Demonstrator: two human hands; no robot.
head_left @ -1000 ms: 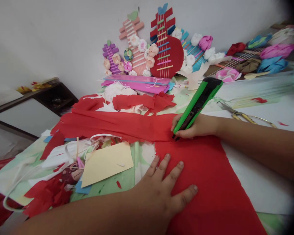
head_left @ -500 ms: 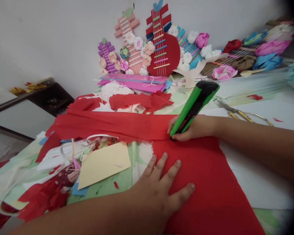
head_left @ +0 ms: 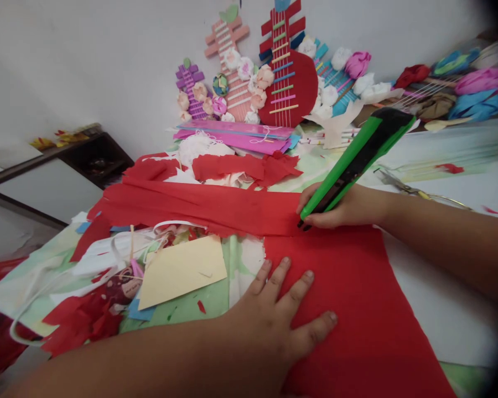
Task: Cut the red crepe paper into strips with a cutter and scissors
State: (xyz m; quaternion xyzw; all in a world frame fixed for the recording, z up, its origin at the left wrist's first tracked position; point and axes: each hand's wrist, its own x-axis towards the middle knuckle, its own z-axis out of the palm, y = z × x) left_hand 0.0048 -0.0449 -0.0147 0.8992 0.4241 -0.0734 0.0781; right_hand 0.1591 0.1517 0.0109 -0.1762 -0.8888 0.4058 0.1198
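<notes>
Rightward along the far edge of the red paper sheet (head_left: 357, 298), the green utility knife (head_left: 352, 160) has slid a little since half a second ago; its tip is down where the sheet meets the long red crepe strip (head_left: 199, 204), and the grip of the right hand (head_left: 348, 207) is wrapped tight around the handle. The left hand (head_left: 274, 326) stays flat on the sheet's near left part, grip spread wide and pinching nothing. On the desk (head_left: 448, 309), a cream card (head_left: 182, 271) lies left of that hand and scissors (head_left: 410, 188) lie beyond the right forearm.
</notes>
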